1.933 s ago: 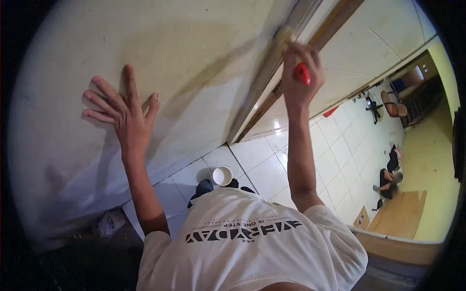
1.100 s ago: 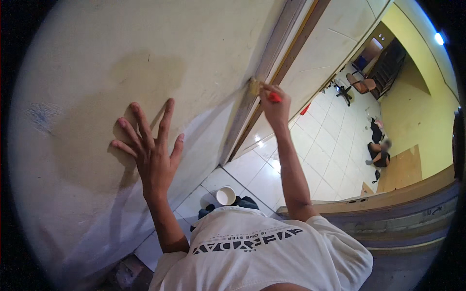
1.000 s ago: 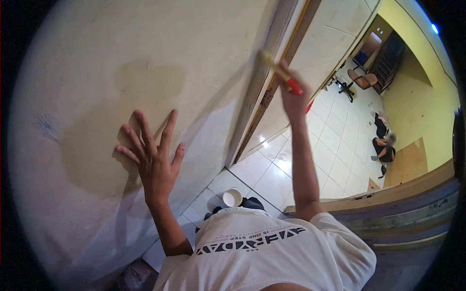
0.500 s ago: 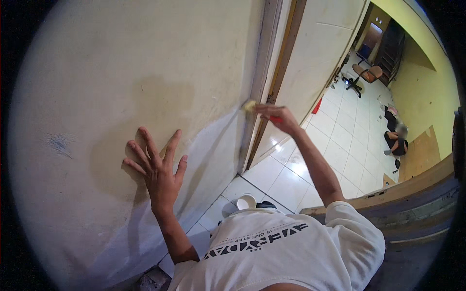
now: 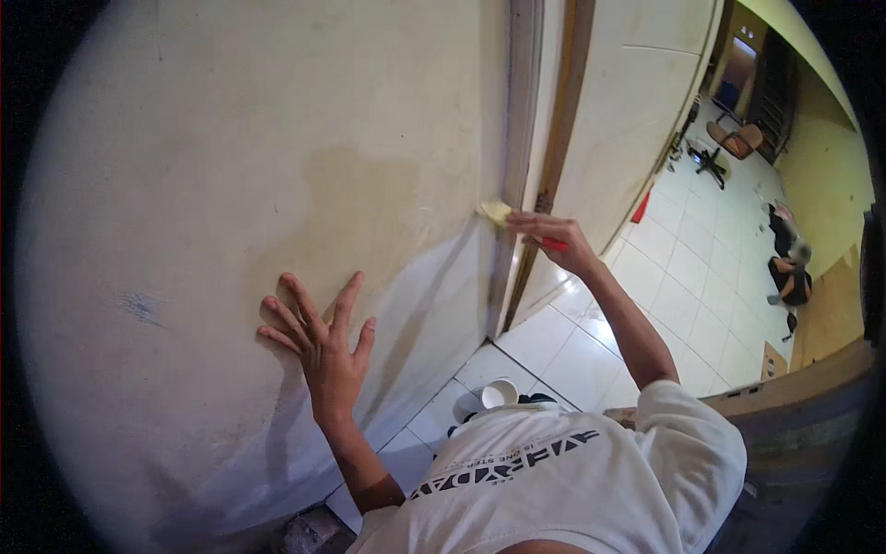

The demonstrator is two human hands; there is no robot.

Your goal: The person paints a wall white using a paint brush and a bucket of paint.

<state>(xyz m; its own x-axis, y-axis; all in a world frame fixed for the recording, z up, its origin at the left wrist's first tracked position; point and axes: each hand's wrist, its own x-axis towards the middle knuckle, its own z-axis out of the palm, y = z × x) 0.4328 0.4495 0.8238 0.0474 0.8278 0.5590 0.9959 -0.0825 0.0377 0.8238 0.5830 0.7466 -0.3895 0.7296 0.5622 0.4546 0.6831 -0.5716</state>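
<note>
My right hand (image 5: 558, 238) is closed round the red handle of a paintbrush (image 5: 496, 213) with pale yellowish bristles. The bristle end rests at the corner where the wall meets the door frame (image 5: 515, 166). With fingers spread, my left hand (image 5: 328, 346) lies against the wall (image 5: 212, 222) and holds nothing. The wall is cream higher up and whiter lower down, with a slanting boundary between the two shades. A small blue scribble (image 5: 140, 307) marks the wall left of that hand.
A white bowl-like container (image 5: 499, 394) stands on the tiled floor (image 5: 591, 369) near my feet. Right of the frame is a white door (image 5: 628, 120). In the room beyond, a person (image 5: 789, 268) sits by the wall, and an office chair (image 5: 736, 140) stands farther back.
The whole view has shifted, so everything sits slightly right and lower. The brush stays at the corner by the frame, its bristles tilted a little differently. My left hand keeps its place.
</note>
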